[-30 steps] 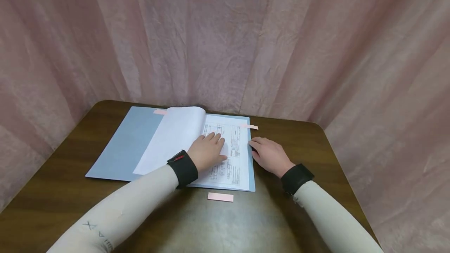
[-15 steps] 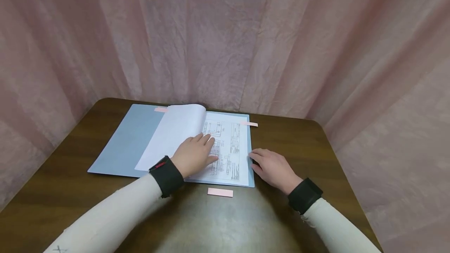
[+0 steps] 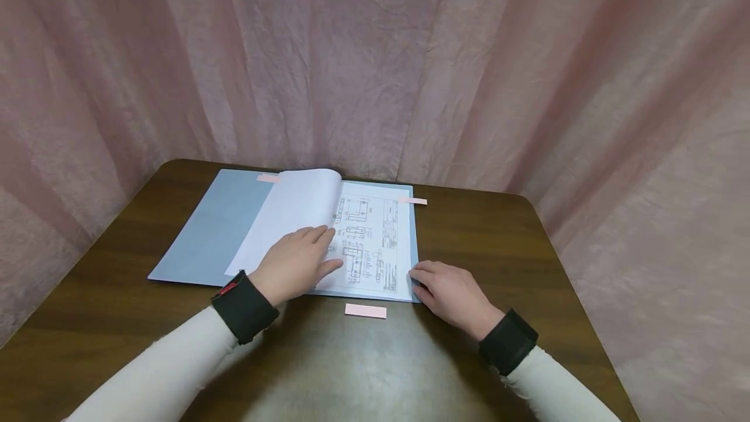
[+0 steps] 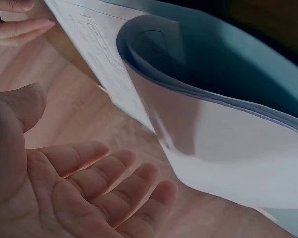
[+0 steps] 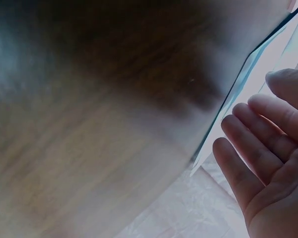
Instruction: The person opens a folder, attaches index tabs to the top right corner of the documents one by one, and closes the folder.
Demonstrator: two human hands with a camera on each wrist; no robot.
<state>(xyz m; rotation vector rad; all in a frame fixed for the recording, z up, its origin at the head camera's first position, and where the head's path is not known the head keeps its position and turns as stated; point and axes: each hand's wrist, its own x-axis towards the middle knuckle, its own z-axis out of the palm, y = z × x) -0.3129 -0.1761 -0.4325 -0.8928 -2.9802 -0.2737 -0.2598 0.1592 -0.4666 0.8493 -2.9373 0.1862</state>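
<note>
A light blue folder (image 3: 202,233) lies spread flat on the table. Its white sheets are turned over to the left, and this turned stack (image 3: 287,204) bulges in a curl at the fold, also seen in the left wrist view. On the right side a sheet with a technical drawing (image 3: 375,233) faces up. My left hand (image 3: 295,262), fingers extended and thumb apart, is over the front part of the turned stack near the fold; its palm shows bare in the left wrist view. My right hand (image 3: 451,292) has loosely bent fingers right at the folder's front right corner.
A pink strip (image 3: 366,310) lies on the brown wooden table (image 3: 363,370) in front of the folder. One pink tab (image 3: 268,178) is at the folder's back left, and another tab (image 3: 413,200) sticks out past its right edge. A pink curtain (image 3: 375,70) hangs behind.
My left hand has moved left and towards me, off the drawing onto the turned sheets. My right hand has slid along the folder's right edge towards the front corner.
</note>
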